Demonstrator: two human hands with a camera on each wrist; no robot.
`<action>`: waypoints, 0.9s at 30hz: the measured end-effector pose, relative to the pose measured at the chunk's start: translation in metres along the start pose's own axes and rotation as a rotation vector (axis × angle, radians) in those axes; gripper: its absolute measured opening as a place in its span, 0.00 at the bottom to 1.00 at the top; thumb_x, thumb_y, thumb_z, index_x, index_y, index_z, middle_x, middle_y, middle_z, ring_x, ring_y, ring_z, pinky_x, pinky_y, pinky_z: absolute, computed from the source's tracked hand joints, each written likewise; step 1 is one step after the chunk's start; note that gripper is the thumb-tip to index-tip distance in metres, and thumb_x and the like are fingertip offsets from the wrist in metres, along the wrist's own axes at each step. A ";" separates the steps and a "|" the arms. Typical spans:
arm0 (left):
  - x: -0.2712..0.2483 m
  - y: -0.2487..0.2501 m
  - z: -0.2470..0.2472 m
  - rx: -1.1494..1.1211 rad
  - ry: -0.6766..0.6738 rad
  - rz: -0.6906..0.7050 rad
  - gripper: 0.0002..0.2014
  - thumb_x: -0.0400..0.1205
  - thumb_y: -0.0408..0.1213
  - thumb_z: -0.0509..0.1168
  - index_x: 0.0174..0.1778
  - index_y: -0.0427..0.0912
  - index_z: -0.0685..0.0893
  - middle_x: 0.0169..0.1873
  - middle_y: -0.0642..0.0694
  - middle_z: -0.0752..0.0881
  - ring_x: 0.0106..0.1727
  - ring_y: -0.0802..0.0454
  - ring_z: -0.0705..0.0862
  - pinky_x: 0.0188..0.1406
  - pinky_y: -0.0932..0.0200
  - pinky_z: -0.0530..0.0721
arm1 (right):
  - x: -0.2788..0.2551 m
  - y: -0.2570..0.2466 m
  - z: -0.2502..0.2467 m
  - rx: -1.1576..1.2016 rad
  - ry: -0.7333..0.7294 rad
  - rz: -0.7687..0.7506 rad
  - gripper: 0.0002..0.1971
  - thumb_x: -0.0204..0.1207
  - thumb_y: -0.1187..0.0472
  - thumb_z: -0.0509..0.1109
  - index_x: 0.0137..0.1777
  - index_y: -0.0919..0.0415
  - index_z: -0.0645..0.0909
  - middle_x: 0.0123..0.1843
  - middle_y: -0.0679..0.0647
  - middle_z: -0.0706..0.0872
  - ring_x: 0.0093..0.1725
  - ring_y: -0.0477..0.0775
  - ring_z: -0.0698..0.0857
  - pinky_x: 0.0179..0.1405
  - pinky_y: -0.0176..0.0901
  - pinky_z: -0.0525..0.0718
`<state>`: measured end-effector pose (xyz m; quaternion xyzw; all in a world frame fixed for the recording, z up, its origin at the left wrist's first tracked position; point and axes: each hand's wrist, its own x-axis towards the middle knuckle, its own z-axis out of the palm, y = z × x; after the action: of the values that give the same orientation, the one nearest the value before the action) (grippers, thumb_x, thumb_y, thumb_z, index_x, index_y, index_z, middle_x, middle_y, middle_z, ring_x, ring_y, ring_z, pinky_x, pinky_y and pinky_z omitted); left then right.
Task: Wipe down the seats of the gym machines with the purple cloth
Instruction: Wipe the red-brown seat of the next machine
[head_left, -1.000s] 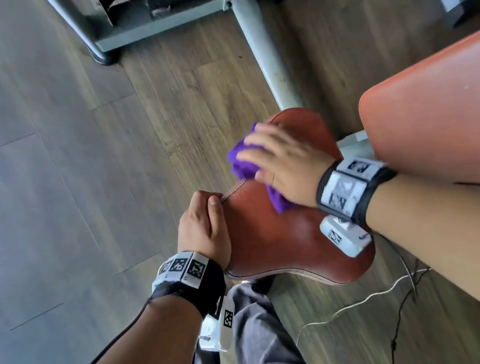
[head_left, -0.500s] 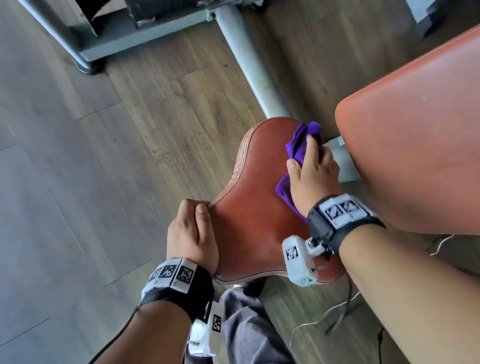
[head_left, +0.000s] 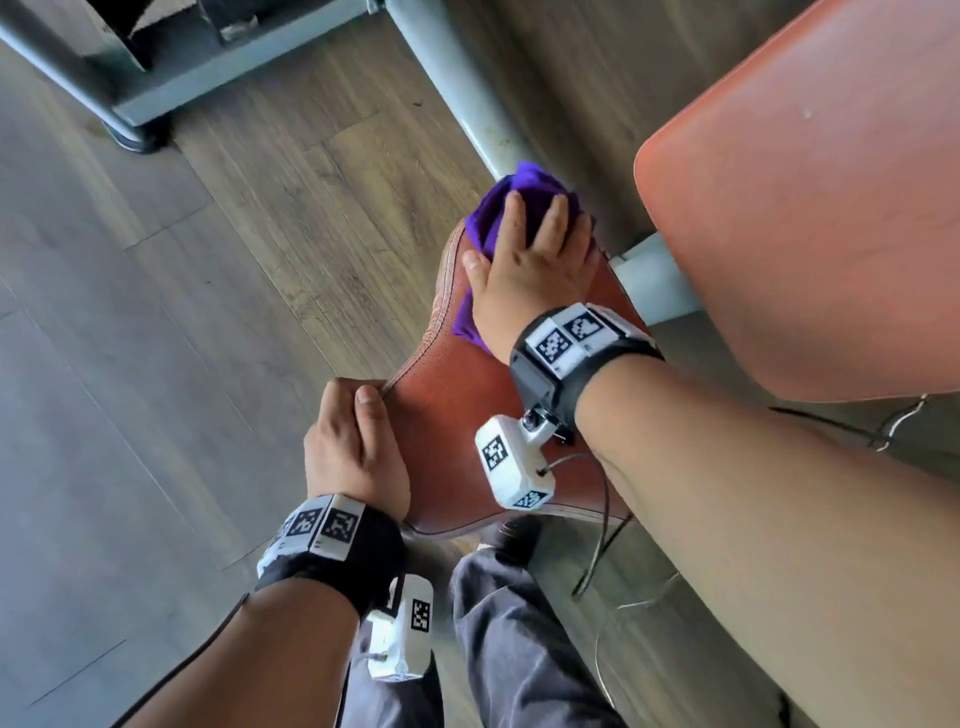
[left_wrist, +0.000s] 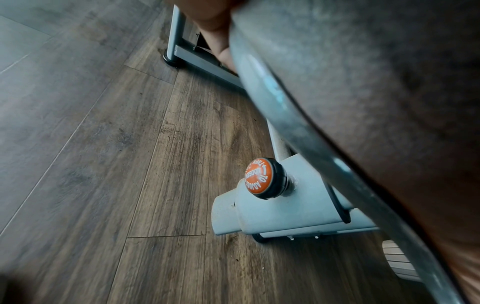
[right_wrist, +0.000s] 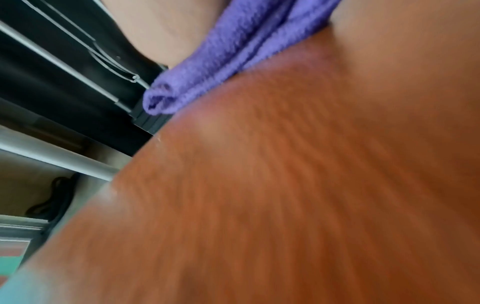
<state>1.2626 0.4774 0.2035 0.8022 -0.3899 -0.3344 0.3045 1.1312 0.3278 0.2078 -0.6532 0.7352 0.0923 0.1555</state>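
Observation:
The brown leather seat (head_left: 457, 431) of a gym machine lies below me in the head view. My right hand (head_left: 530, 260) presses the bunched purple cloth (head_left: 498, 208) onto the seat's far end, fingers laid fairly straight over it and thumb spread left. My left hand (head_left: 353, 431) grips the seat's near left edge, thumb on top and fingers curled under. The left wrist view shows those fingers (left_wrist: 213, 30) against the seat's grey underside (left_wrist: 363, 82). In the blurred right wrist view, the cloth (right_wrist: 233, 61) sticks out from under my palm onto the seat (right_wrist: 285, 185).
A large orange back pad (head_left: 805, 208) stands close on the right. A grey frame tube (head_left: 452, 88) runs away from the seat over the wood floor. An orange adjustment knob (left_wrist: 259, 179) sits on the seat post. My grey trouser leg (head_left: 509, 649) and loose cables (head_left: 602, 545) are below.
My right hand has slid the cloth from the seat's left side across to its right and on to the far end. The left hand has kept its grip on the edge.

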 end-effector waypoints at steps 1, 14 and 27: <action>0.000 0.001 0.000 0.003 0.003 -0.001 0.13 0.86 0.45 0.49 0.44 0.49 0.78 0.33 0.59 0.78 0.34 0.60 0.71 0.35 0.61 0.62 | 0.004 -0.003 -0.001 -0.018 0.006 -0.050 0.36 0.84 0.37 0.54 0.88 0.52 0.51 0.88 0.67 0.49 0.85 0.75 0.50 0.83 0.70 0.50; 0.001 -0.001 0.000 0.072 0.025 0.010 0.16 0.87 0.46 0.47 0.46 0.45 0.79 0.32 0.57 0.74 0.36 0.53 0.69 0.36 0.58 0.60 | -0.139 0.138 0.037 0.086 -0.032 0.152 0.37 0.81 0.39 0.46 0.86 0.60 0.59 0.84 0.74 0.58 0.82 0.78 0.60 0.81 0.70 0.61; 0.000 0.000 0.001 0.097 0.040 0.004 0.14 0.88 0.44 0.48 0.40 0.47 0.73 0.30 0.55 0.74 0.35 0.50 0.70 0.35 0.56 0.59 | -0.032 0.050 0.013 0.094 0.033 -0.053 0.35 0.84 0.39 0.52 0.88 0.52 0.53 0.88 0.65 0.51 0.86 0.71 0.50 0.84 0.68 0.52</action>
<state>1.2619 0.4768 0.2028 0.8217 -0.4010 -0.2986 0.2736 1.0866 0.3685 0.2030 -0.6661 0.7235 0.0428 0.1762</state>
